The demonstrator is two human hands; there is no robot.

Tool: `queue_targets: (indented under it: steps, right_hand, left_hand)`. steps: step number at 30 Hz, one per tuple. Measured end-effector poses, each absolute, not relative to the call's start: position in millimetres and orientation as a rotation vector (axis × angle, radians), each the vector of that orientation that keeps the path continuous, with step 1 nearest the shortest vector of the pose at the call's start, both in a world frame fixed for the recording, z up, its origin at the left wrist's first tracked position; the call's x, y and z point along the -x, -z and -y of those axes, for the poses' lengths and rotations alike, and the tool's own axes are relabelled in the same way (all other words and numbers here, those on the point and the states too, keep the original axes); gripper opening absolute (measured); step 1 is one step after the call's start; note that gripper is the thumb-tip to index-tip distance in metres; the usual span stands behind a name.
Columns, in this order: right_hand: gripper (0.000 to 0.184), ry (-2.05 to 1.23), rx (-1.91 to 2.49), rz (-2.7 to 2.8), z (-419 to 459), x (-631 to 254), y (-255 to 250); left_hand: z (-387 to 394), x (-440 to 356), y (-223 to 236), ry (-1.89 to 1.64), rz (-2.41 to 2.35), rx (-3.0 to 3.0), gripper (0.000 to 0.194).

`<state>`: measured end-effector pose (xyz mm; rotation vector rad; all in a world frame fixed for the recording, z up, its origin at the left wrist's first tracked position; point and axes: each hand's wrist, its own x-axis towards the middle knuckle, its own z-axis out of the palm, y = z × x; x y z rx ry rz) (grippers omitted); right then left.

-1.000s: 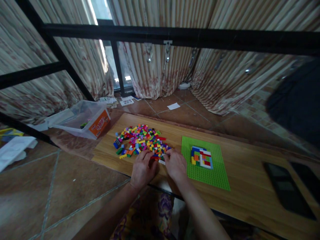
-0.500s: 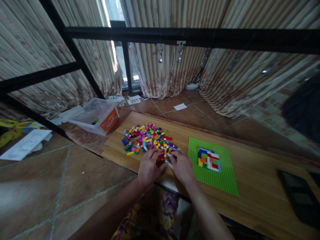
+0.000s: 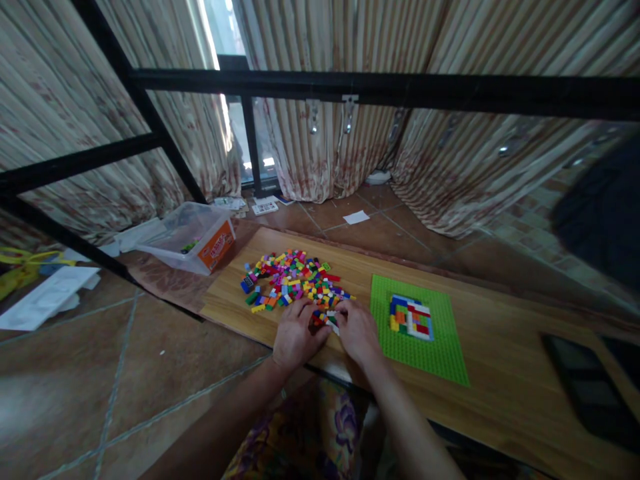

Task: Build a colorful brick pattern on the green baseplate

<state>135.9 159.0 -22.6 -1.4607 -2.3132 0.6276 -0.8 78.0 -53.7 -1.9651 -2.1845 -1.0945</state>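
A loose pile of small coloured building bricks (image 3: 300,280) lies on the wooden table. At its near edge my left hand (image 3: 296,335) rests with curled fingers, its thumb close to a white brick (image 3: 331,323); what its fingertips hold, if anything, is hidden. My right hand (image 3: 359,331) faces it, thumb and fingers pinched at the white brick between the hands. To the right of my right hand lies a green studded baseplate (image 3: 425,360). It carries a flat patch of joined bricks (image 3: 411,319) in blue, red, white, orange, yellow and green.
A clear plastic box (image 3: 173,257) with an orange label stands beyond the table's left end. Two dark phone-like slabs (image 3: 587,387) lie on the right of the wooden table (image 3: 505,373). A black metal bar (image 3: 350,87) crosses in front of the curtains. White packaging (image 3: 45,300) sits on the floor.
The camera view has shifted a little. Both hands stay at the near edge of the pile, their fingers moving slightly around the white brick. The patch on the baseplate looks the same.
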Motion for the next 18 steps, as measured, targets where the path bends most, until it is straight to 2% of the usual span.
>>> queue_targets:
  steps: [6,10,14,18]
  right_hand:
    - [0.012,-0.659,1.301,2.285,-154,-133,13]
    - [0.015,-0.573,1.192,2.089,-146,-163,2]
    - [0.021,-0.368,1.337,1.769,-143,-222,9]
    - [0.029,-0.248,1.487,1.688,-149,-254,28]
  left_hand:
    - [-79,-1,50,1.086,2.205,1.96,0.035]
    - [-78,2,49,1.117,2.18,1.944,0.035]
    - [-75,-2,44,1.202,2.108,1.887,0.032]
    - [-77,-28,37,1.278,2.029,1.952,0.028]
